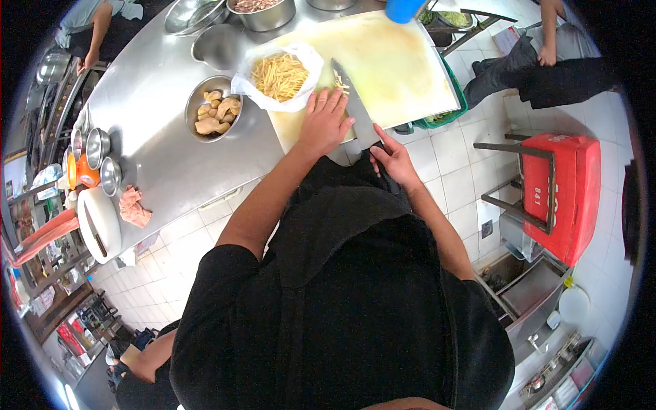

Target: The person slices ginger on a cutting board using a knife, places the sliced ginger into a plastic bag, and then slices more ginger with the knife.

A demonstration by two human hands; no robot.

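Observation:
My right hand (393, 160) is wrapped round the handle of a wide-bladed kitchen knife (357, 109), its blade lying over the near part of the white cutting board (396, 61). Flat beside the blade, on its left, is my left hand (326, 123) with the fingers stretched out. A few pale yellow strips (340, 83) lie at its fingertips, by the blade. Just beyond that hand, a container lined with a white plastic bag (309, 63) holds a heap of similar strips (280, 77). A metal bowl (193, 113) to the left has peeled ginger-like chunks (217, 113) in it.
Metal pots (266, 15) and bowls stand along the table's far side, near a blue container (404, 9). A pink cloth (134, 206) lies on the steel table (160, 154) at left. Other people stand at both sides. A red box (567, 195) is at right.

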